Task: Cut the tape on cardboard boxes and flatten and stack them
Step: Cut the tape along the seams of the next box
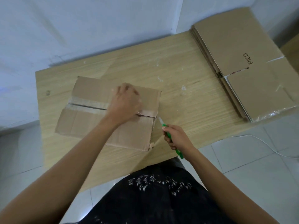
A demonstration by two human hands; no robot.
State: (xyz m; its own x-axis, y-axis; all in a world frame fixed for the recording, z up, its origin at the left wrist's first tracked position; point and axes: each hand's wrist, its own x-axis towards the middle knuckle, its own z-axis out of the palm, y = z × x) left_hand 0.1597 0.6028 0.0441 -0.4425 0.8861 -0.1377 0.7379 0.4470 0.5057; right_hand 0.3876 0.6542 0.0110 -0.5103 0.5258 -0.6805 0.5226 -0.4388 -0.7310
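A brown cardboard box (pixel 90 123) stands on the left half of the wooden table (pixel 186 101). Clear tape (pixel 87 104) runs along its top seam, and a dark slit shows along that seam. My left hand (pixel 126 102) presses flat on the box top over the seam. My right hand (pixel 176 138) grips a green utility knife (pixel 168 135) just off the box's right edge. The knife's blade points at the near right end of the seam.
A stack of flattened cardboard boxes (pixel 234 62) lies at the table's far right, the top one printed "PICO". A white cable (pixel 265 143) trails over the tiled floor at the right. White walls stand behind the table.
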